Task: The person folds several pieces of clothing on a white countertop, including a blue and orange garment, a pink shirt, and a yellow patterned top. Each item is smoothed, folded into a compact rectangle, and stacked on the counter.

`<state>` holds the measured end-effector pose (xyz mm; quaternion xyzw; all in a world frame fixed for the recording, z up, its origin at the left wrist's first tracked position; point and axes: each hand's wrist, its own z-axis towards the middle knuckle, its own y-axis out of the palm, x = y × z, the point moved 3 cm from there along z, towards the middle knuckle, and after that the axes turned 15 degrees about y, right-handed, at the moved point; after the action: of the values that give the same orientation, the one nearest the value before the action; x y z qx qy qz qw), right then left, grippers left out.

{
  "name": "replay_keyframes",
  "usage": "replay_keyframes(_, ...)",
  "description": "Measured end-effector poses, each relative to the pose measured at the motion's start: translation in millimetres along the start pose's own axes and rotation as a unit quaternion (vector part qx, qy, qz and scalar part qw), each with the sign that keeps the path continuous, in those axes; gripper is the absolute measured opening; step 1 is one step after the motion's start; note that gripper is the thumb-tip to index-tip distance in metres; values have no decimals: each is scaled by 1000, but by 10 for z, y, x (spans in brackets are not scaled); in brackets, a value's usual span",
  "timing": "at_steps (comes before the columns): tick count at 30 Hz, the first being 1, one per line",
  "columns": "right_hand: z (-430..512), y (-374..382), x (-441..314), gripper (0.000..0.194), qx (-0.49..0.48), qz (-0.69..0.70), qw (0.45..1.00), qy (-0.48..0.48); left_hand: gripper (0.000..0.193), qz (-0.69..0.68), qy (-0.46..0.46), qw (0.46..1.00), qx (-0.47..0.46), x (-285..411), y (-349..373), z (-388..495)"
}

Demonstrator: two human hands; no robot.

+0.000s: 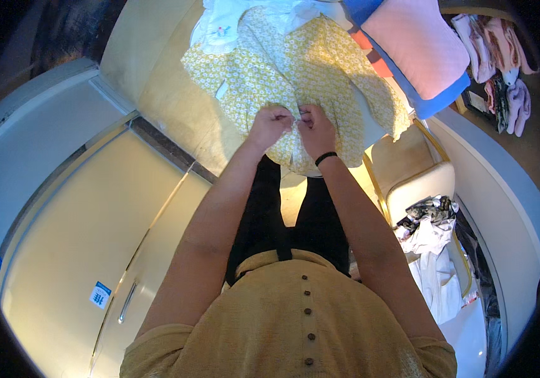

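Observation:
A yellow floral long-sleeved garment lies spread out before me, its front opening running down the middle. My left hand pinches the edge of that opening near the hem. My right hand, with a black band on its wrist, pinches the opposite edge close beside it; the fingertips of both hands nearly meet. What exactly lies between the fingertips is too small to tell. A white garment with a small embroidered motif lies at the floral garment's upper left.
A pink cushion rests on a blue one at the upper right. Beyond hang or lie several clothes. A gold-framed chair with crumpled clothes stands to the right. A door with a metal handle is at the left.

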<state>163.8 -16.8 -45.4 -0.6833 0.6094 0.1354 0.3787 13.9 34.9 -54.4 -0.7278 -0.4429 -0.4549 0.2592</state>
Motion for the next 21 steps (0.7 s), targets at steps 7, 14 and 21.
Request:
replay_keyframes(7,43,-151,-32,21,32,-86,995,31,8,178,71,981,-1,120,-114,-89)
replay_keyframes(14,-45,-795,-269,43,196,-188,960,-67,41,460,171,871,19,455,-304,-255)
replay_keyframes(21,-489,-945,618,38,195,-171,935,243,27,481,221,835,-148,348,-589,-258)
